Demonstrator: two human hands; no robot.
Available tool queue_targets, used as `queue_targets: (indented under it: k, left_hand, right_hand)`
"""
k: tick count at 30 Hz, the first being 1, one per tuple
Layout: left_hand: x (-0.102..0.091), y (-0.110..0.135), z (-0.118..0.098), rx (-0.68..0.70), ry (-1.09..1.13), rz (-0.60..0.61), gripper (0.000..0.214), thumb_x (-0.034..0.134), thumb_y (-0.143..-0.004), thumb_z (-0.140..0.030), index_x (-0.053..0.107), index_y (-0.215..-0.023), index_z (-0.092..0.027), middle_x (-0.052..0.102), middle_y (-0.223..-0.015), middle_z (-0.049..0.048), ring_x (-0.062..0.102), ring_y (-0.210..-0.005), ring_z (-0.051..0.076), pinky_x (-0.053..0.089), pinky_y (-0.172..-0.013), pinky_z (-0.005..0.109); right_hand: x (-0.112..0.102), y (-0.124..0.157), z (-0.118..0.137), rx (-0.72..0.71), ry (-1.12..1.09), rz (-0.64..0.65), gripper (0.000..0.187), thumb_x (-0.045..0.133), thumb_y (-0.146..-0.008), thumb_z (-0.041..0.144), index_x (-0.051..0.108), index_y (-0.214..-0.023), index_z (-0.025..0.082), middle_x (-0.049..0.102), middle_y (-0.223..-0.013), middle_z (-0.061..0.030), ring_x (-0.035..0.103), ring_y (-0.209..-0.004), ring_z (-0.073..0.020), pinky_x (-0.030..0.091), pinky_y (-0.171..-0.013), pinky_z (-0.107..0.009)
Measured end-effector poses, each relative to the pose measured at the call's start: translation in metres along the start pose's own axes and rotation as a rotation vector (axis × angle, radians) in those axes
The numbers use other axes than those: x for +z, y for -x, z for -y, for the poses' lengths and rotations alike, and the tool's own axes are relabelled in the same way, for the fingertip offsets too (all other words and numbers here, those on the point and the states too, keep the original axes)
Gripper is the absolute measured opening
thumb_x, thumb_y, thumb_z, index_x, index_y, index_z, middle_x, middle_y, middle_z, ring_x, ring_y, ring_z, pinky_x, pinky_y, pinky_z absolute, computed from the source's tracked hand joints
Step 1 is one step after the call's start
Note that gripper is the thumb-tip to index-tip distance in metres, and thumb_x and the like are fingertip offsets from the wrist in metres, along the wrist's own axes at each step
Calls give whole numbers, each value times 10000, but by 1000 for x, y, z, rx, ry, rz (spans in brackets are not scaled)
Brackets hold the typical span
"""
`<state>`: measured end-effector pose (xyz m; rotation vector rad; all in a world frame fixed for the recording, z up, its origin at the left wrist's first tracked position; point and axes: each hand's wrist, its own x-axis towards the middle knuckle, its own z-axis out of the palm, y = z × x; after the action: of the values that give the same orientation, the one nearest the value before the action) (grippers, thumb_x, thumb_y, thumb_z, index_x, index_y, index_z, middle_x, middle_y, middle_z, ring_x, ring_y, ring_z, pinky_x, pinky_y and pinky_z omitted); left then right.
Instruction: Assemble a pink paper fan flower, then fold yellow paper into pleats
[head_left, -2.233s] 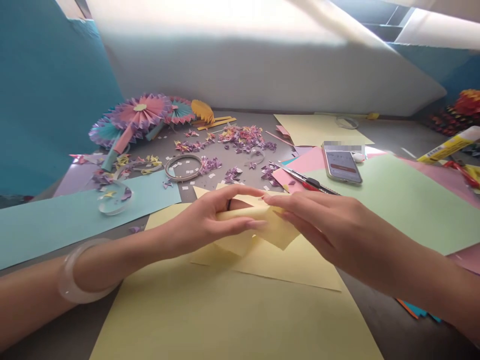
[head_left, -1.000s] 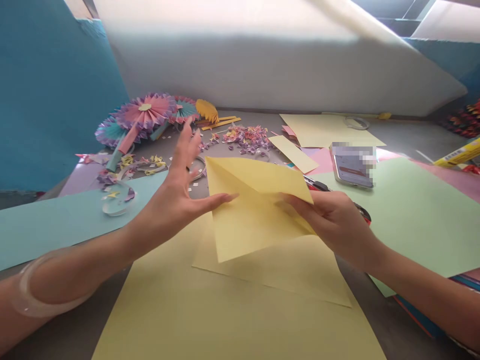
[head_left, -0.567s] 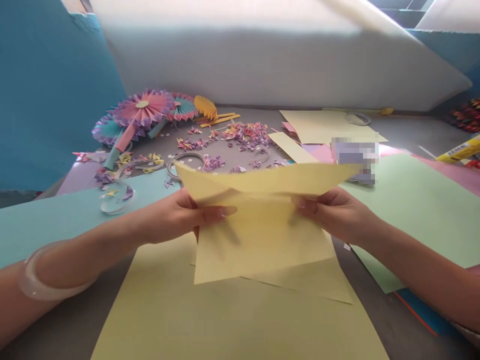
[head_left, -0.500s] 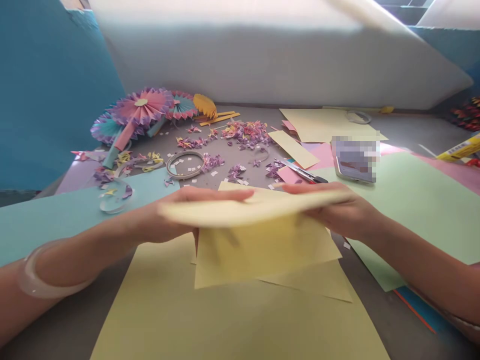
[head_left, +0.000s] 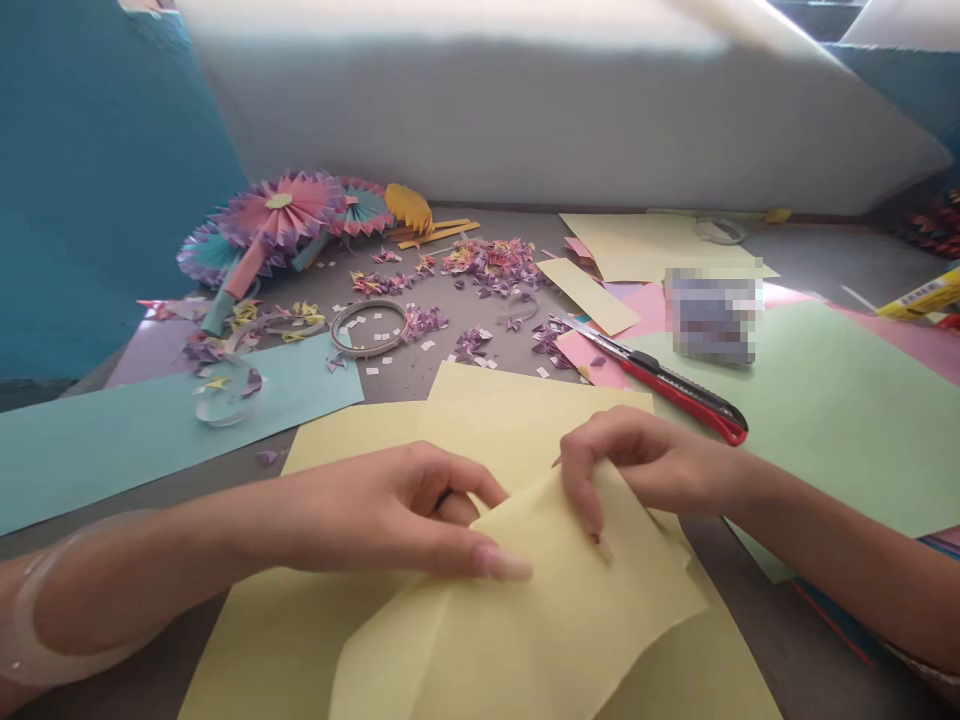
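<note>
A sheet of yellow paper [head_left: 517, 630] is bent up between my two hands, its lower part spread towards me. My left hand [head_left: 397, 510] pinches its upper left edge, thumb on top and fingers curled behind. At the upper right edge my right hand [head_left: 637, 460] grips it, with a bent finger pressed on the front. More yellow paper [head_left: 517, 400] lies flat beneath and beyond it. Just past my right hand rests a red and black utility knife [head_left: 675, 390], its blade pointing to the upper left.
Folded paper fans [head_left: 281, 205] lie at the back left, near a roll of tape [head_left: 369, 328] and heaped paper scraps [head_left: 491, 260]. Blue paper [head_left: 285, 390] is at left. Green paper [head_left: 832, 420] and a blurred-out phone [head_left: 712, 315] are at right.
The yellow sheet has turned from nearly edge-on to facing up, its lower part now nearer me. Both hands have come down and grip it closer together. The utility knife is more fully uncovered.
</note>
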<state>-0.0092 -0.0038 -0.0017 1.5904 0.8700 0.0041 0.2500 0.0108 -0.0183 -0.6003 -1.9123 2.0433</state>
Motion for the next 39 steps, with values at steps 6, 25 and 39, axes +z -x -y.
queue_targets:
  k: [6, 25, 39]
  left_hand:
    - [1, -8, 7, -106, 459, -221, 288, 796, -732, -427, 670, -699, -170, 630, -648, -13, 571, -574, 103, 426, -505, 171]
    - [24, -10, 14, -21, 532, -273, 320, 608, -894, -465, 711, -994, -179, 755, -967, 73, 714, -870, 242, 564, -709, 291]
    - [25, -4, 7, -48, 457, -279, 283, 621, -888, -444, 724, -852, -183, 766, -845, 25, 702, -735, 157, 549, -609, 183]
  right_hand:
    - [-28, 6, -5, -56, -259, -111, 436, 600, -910, 384, 514, -1337, 391, 675, -1096, 14, 632, -1029, -178, 532, -834, -332]
    - [33, -11, -7, 165, -89, -343, 343, 542, -933, 494, 599, -863, 163, 560, -708, 39, 547, -568, -42, 461, -538, -151]
    - [41, -11, -12, 235, -149, -390, 467, 534, -910, 566, 557, -682, 159, 525, -525, 48, 495, -428, -36, 371, -405, -136]
